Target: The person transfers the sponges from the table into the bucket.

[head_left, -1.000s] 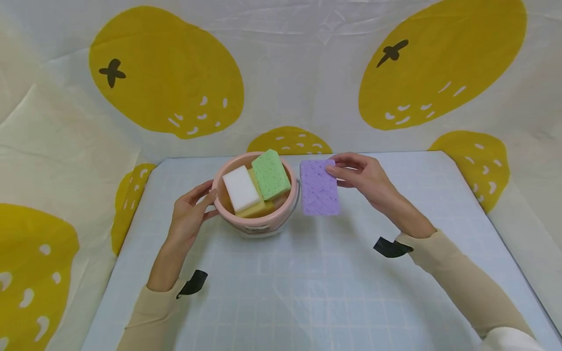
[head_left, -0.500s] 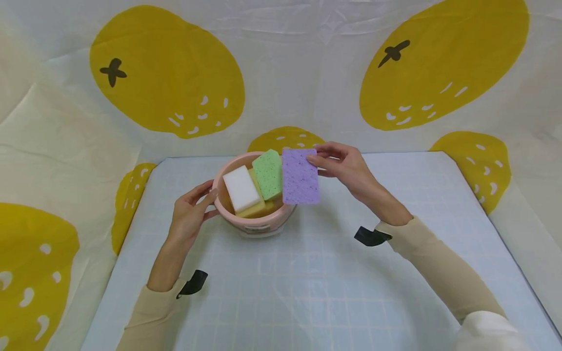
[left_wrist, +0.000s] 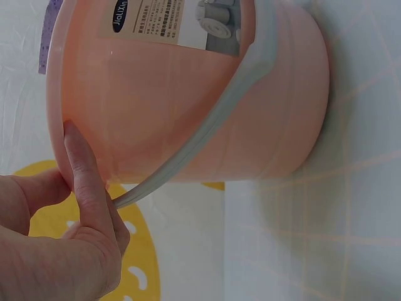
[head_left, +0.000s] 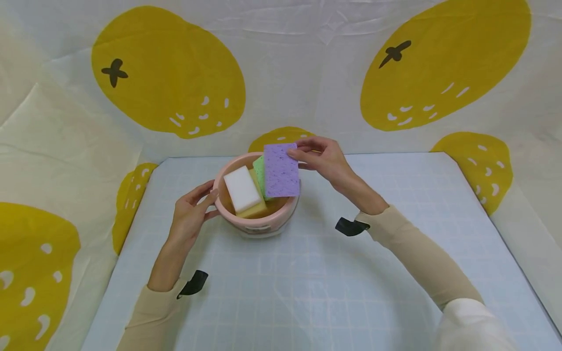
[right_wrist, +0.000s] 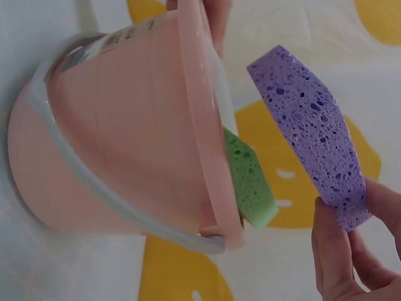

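A pink bucket (head_left: 250, 225) stands at the back of the table, its grey handle (left_wrist: 207, 128) hanging down the side. My left hand (head_left: 190, 214) grips the bucket's rim on the left, thumb and fingers on either side of the wall. With my right hand (head_left: 325, 158) I pinch a purple sponge (head_left: 281, 170) by its edge, above the bucket's right side. In the right wrist view the sponge is apart from the rim. Inside the bucket lie a white sponge (head_left: 242, 189), a yellow sponge (head_left: 254, 210) and a green sponge (right_wrist: 250, 182), which pokes above the rim and is partly covered in the head view.
The table (head_left: 281, 282) has a pale blue gridded cover. Behind it hangs a white cloth (head_left: 303, 73) printed with large yellow fruits. A black strap end (head_left: 352, 226) sticks out at my right wrist, another strap end (head_left: 193, 282) at my left.
My right hand has carried the purple sponge leftward and slightly away, from beside the bucket to above it, now covering much of the green sponge. The left hand and bucket have stayed put.
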`<state>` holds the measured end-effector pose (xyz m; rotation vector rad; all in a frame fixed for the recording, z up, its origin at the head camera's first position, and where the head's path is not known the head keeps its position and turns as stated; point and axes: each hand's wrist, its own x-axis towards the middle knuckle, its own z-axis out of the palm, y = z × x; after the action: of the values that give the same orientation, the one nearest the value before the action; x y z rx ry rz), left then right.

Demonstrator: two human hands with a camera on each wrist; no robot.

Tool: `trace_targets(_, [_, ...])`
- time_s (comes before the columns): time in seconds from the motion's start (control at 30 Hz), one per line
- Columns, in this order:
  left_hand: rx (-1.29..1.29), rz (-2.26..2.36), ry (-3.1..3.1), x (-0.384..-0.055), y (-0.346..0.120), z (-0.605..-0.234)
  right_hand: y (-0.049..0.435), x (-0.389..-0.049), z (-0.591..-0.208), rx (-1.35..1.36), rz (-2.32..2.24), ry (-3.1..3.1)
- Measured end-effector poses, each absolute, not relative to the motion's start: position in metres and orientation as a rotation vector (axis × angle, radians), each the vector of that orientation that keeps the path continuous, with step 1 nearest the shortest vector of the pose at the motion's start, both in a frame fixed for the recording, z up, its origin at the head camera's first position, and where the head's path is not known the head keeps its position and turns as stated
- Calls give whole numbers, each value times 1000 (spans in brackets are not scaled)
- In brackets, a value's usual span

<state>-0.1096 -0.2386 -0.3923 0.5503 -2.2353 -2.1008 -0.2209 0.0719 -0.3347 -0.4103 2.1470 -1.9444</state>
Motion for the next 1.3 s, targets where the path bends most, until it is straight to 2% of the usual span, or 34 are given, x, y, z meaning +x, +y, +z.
trace_targets(0.87, [535,-2118,-2254,-112,-238,-391,30,-240,-332,-750,-1448,2607])
trace_targets(1.3, [592,-2087,-2283,-110,-244,-384,37,-237,-332,-746,-1430,2578])
